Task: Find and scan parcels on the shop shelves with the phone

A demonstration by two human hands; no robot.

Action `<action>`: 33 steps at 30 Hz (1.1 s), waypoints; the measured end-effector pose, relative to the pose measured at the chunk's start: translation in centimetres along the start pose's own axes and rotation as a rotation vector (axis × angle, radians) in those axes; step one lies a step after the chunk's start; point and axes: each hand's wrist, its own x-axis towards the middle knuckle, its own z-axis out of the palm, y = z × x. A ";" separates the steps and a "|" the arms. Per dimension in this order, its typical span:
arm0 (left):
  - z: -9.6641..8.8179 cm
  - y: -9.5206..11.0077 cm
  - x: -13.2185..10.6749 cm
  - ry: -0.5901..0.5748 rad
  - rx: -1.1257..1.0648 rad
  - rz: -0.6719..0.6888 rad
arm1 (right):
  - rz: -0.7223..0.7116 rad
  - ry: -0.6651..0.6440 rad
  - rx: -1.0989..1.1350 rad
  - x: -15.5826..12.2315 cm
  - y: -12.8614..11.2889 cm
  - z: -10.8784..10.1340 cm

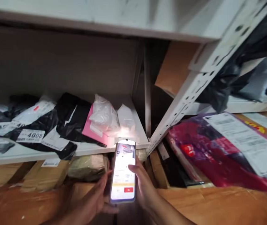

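A smartphone stands upright in front of me, its lit screen facing me and showing text and a red button. My right hand grips its right side, with the thumb over the screen. At the phone's left edge, my left hand is closed around it, some fingers passing beneath. Bright light shines from behind the phone onto a white parcel. Beside that lie a crumpled white plastic package and a pink parcel, all on the white shelf.
Black plastic mailers with labels, one reading 4008, fill the shelf's left part. A perforated metal post slants up on the right. Beyond it sits a magenta plastic-wrapped package. Below are cardboard boxes; another shelf overhangs.
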 end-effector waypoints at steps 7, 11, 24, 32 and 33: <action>-1.8 -4.6 -1.0 -0.140 -0.440 -0.139 | 0.126 -0.028 -0.241 -0.8 5.4 -0.3; -2.7 -6.0 -2.1 -0.036 -0.421 -0.025 | 0.134 -0.099 -0.380 -1.0 7.6 -0.6; -2.5 -4.8 -2.4 -0.032 -0.336 -0.111 | 0.095 0.060 -0.352 -2.2 9.0 0.5; -2.0 -4.5 -2.3 0.000 -0.408 -0.053 | 0.112 0.056 -0.362 -1.9 8.8 0.2; -2.1 -4.8 -2.1 0.000 -0.428 -0.036 | 0.118 0.038 -0.365 -1.7 8.5 0.1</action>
